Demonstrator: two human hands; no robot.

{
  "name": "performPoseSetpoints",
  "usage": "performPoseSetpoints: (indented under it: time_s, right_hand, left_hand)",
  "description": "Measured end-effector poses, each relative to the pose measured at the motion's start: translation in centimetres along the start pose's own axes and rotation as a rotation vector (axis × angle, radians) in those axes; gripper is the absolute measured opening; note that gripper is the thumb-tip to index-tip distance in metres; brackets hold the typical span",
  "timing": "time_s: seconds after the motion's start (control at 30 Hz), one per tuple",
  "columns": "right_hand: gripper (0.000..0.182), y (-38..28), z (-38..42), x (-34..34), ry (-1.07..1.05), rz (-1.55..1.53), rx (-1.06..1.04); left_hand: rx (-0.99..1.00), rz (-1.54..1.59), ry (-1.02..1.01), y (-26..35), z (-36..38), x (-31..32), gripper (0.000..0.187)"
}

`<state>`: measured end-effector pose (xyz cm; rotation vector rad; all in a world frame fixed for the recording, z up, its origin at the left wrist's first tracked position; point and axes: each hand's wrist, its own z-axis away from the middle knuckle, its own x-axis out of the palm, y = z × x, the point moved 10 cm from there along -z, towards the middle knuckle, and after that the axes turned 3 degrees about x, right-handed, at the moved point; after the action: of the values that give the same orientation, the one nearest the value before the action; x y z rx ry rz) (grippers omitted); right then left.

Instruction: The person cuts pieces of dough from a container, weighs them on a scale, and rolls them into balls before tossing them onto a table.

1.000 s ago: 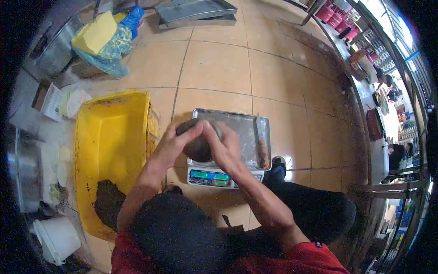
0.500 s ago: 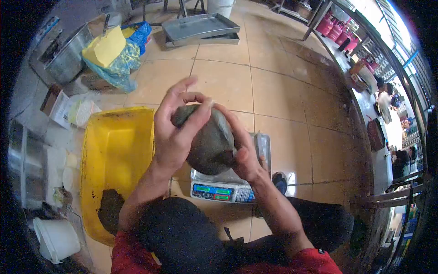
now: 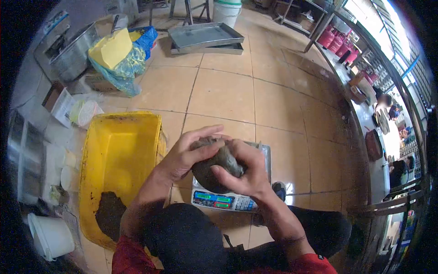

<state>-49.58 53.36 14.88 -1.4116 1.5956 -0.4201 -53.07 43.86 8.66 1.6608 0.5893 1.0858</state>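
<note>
The left hand (image 3: pixel 185 157) and right hand (image 3: pixel 250 168) are together, clamped round a dark, dough-like lump (image 3: pixel 211 177), perhaps dough or clay; it is up off the digital scale (image 3: pixel 221 201), which lies behind and below it in this view; the step in hand looks like kneading or folding the lump between the palms; a next press would call for even pressure and support beneath the soft mass; the yellow tub (image 3: pixel 125 153) stands to the left, a dark mass (image 3: pixel 110 213) in its near end; beyond lie stacked metal trays (image 3: pixel 205 35).
</note>
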Motion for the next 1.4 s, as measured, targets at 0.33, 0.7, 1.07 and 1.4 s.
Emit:
performPoseSetpoints:
  time_s: [0.33,0.7,1.07,1.4]
  right_hand:
    - [0.023,-1.8,-0.2,0.3,0.139,0.052,-0.184]
    - [0.032,-1.0,-2.5,-2.0,0.423,0.432,-0.182]
    - [0.069,16.1,5.8,1.0,0.334,-0.883,0.638]
    - [0.065,28.2,10.5,12.2,-0.319,0.885,0.792]
  left_hand:
    - [0.267,-0.822,-0.002,5.1,-0.8,1.7,0.054]
    - [-0.082,-0.920,-0.585,2.0,-2.0,7.0,0.045]
    - [0.469,-0.357,0.279,-3.4,-0.8,-1.5,0.060]
    - [-0.464,-0.112,0.589,-25.4,0.7,-11.4,0.065]
